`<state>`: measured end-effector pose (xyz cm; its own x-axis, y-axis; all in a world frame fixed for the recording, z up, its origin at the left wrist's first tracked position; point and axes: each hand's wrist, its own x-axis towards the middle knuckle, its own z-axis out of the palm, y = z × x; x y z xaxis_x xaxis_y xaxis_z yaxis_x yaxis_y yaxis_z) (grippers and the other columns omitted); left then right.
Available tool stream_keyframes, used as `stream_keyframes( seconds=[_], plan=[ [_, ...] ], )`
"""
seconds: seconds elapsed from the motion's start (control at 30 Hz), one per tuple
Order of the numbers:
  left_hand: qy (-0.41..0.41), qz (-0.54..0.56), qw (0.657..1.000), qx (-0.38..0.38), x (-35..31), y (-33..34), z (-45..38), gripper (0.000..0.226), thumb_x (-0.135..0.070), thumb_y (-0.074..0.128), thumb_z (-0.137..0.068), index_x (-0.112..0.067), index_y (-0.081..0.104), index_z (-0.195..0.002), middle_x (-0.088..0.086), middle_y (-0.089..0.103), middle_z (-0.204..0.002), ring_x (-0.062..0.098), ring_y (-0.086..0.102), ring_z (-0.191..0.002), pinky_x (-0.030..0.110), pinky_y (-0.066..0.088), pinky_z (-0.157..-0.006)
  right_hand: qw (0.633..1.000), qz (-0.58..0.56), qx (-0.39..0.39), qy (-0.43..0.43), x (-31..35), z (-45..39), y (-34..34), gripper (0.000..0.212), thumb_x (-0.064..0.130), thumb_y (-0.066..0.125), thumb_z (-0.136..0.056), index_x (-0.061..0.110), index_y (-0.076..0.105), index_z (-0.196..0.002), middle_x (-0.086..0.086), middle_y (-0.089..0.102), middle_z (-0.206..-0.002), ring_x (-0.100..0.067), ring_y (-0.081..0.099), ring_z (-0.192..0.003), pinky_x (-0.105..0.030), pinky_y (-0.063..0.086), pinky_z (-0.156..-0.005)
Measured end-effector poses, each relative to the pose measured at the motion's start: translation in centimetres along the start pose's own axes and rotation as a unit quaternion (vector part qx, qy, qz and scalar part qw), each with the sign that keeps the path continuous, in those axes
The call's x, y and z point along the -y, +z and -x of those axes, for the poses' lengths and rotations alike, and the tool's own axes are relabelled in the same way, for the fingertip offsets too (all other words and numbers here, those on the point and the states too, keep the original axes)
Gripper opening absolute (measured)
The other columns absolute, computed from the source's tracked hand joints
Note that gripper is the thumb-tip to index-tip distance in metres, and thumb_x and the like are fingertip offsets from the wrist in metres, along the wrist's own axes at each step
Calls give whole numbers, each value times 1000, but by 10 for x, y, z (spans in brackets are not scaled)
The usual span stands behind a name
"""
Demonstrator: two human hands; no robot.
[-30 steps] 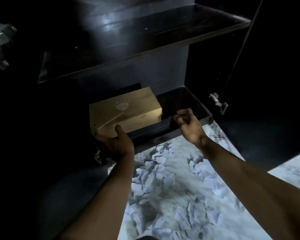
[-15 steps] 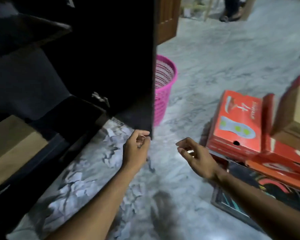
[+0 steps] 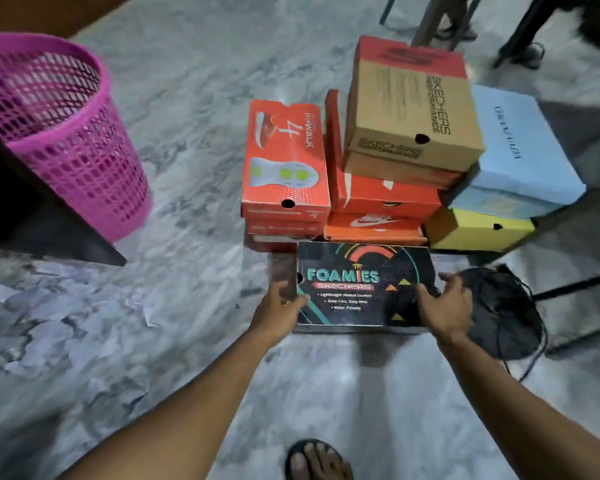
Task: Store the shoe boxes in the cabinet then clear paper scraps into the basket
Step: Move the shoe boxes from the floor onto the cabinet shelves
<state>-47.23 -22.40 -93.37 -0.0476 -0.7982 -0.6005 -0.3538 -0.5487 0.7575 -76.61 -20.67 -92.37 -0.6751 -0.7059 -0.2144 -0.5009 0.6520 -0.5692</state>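
A black "Foamies" shoe box lies flat on the marble floor, in front of a stack of shoe boxes. My left hand grips its left end, thumb on the lid. My right hand holds the right end, fingers curled over the lid. Behind it stand a red box, a brown Skechers box on orange boxes, a light blue box and a yellow box. The pink mesh basket stands at the left. White paper scraps litter the floor at lower left.
A dark corner of the cabinet juts in at the left, just in front of the basket. A black mesh object with cords lies right of the black box. Chair and stand legs are at the back right. My sandalled foot is below.
The view swung right, from the cabinet with a tan box on its lower shelf to the stack of boxes. Both hands left the cabinet and took hold of the black box.
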Motion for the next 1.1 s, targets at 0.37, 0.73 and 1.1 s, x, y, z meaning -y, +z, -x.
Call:
stream_keyframes(
  seconds=[0.37,0.73,1.1],
  plan=[
    [-22,-26,998,-57,6,-46,41,37,-47,59,-95,-37,53,-130,-4,66,-124,19,65,-105,35,54,-84,986,-88,129,62,2,39,-5,56,52,80,-70,13,71,-109,-9,77,-95,-30,73,-88,-45,60,-83],
    [-36,2,961,-273,9,-239,182,28,-59,60,-81,-46,61,-106,-12,68,-107,14,67,-98,36,54,-89,876,-104,471,0,146,157,25,47,37,78,-89,1,59,-112,-22,71,-109,-34,70,-98,-39,56,-73],
    [-53,163,835,-524,55,-340,335,69,-55,63,-93,-39,37,-154,1,39,-160,28,44,-143,47,40,-114,767,-68,597,-226,312,295,56,34,23,81,-84,2,58,-95,-9,67,-78,-25,66,-78,-45,57,-83]
  ],
)
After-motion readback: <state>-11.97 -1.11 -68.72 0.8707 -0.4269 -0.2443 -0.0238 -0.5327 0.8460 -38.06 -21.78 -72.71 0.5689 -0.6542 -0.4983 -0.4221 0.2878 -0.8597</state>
